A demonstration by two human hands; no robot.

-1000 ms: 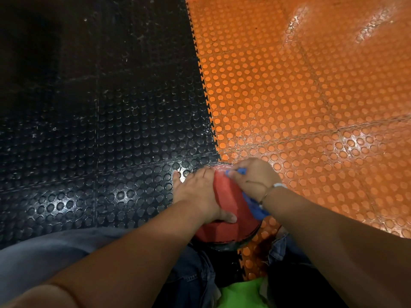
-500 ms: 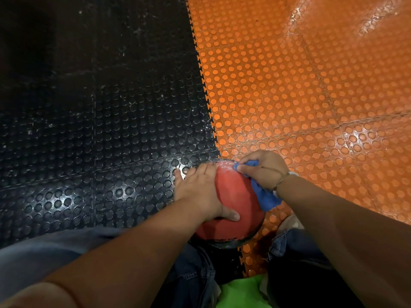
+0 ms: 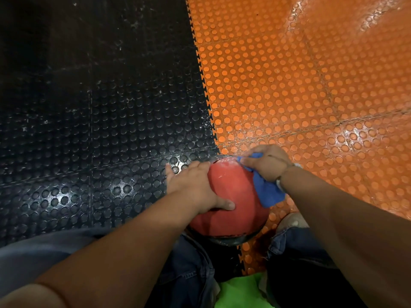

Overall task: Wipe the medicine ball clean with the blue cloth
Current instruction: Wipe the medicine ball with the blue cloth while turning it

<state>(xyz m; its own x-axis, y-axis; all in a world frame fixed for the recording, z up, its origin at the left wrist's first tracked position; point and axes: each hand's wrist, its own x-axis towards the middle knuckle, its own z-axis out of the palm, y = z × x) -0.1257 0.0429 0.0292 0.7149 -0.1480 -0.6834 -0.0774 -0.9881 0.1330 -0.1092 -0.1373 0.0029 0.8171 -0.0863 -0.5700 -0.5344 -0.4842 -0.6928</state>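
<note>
A red medicine ball (image 3: 233,192) with a black lower band sits on the floor between my knees. My left hand (image 3: 193,185) lies spread over its left side, thumb pressed on the red face, fingers reaching round the far side. My right hand (image 3: 266,163) grips the blue cloth (image 3: 265,192) against the ball's upper right edge; a loose end of the cloth hangs below the wrist. A pale smear shows on the ball's top.
The floor is studded rubber tiling, black (image 3: 89,130) on the left and orange (image 3: 311,96) on the right, joined by a toothed seam running up from the ball. My blue-jeaned legs (image 3: 191,270) and a green shirt hem (image 3: 240,292) fill the bottom.
My right hand with the cloth has slid up and toward the far right edge of the ball, uncovering more of the red face. My left hand has stayed in place.
</note>
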